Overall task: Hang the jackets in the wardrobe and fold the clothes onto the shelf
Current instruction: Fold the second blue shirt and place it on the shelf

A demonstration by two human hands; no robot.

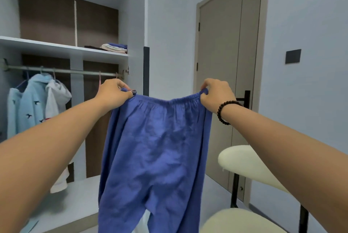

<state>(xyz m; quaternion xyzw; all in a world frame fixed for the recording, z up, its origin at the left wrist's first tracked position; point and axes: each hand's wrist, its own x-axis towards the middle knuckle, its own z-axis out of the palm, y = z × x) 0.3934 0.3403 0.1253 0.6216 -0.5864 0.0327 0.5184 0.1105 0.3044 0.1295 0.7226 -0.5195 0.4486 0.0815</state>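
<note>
A pair of blue trousers (156, 153) hangs full length in front of me, held up by its elastic waistband. My left hand (114, 91) pinches the waistband's left end and my right hand (216, 93) grips its right end, stretching it between them. The open wardrobe (135, 25) stands at the left. On its shelf (56, 48) lies a small stack of folded clothes (114, 48). Below, a light blue hooded jacket (32, 104) and a white hooded jacket (56, 97) hang from the rail (75, 71).
A closed beige door (226, 63) is behind the trousers at the right. A cream chair (243, 159) with black legs stands at the lower right, close to my right arm. A pink hanger (100, 80) hangs free on the rail.
</note>
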